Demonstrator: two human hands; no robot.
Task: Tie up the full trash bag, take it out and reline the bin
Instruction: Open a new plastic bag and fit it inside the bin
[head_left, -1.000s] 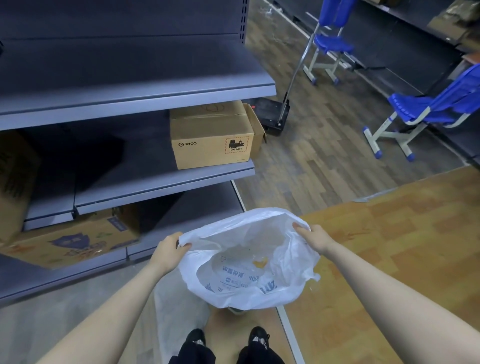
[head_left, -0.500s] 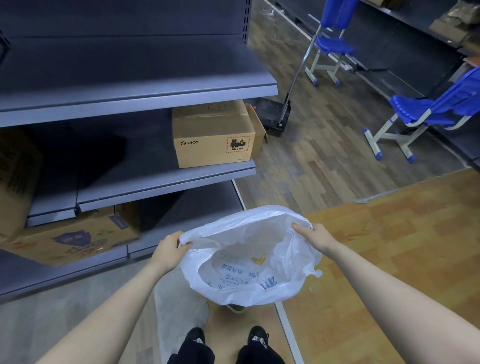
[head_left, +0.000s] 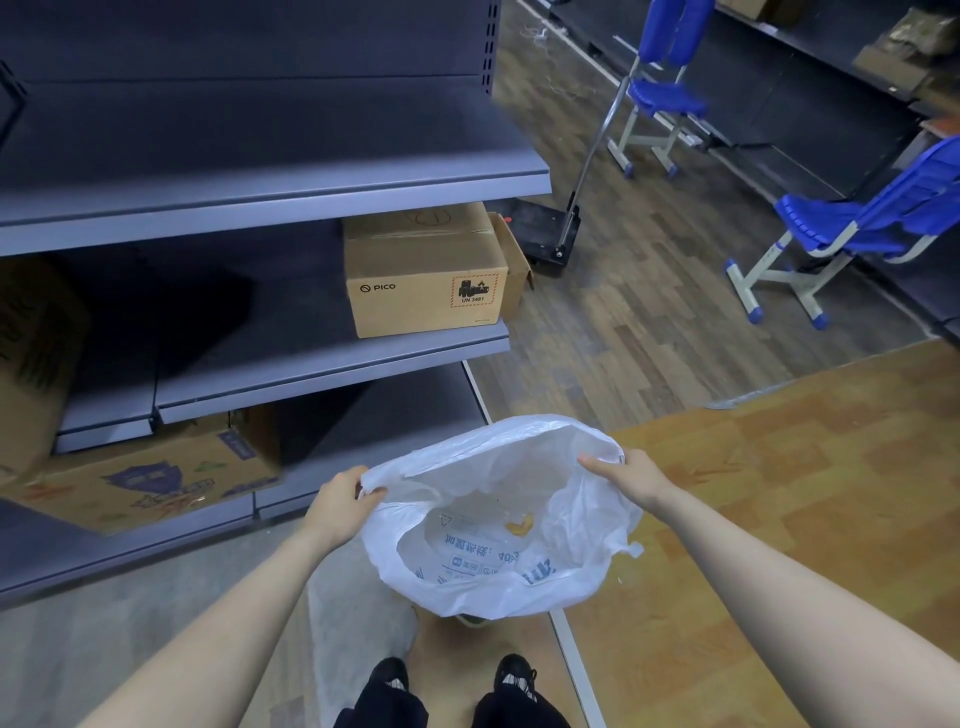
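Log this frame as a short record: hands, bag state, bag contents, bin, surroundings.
left hand: grips the bag's left rim
right hand: grips the bag's right rim
bag: white, mouth held wide open, not tied
contents: printed packaging and an orange scrap
bin: only a sliver shows under the bag
shelf: to the left, holding a PICO box
chairs: two blue ones, near and far

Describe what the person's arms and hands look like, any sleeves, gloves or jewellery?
Both forearms are bare right up to the frame edge, with no sleeves showing. The left hand and right hand wear no gloves, and no rings, watch or bracelet are visible.
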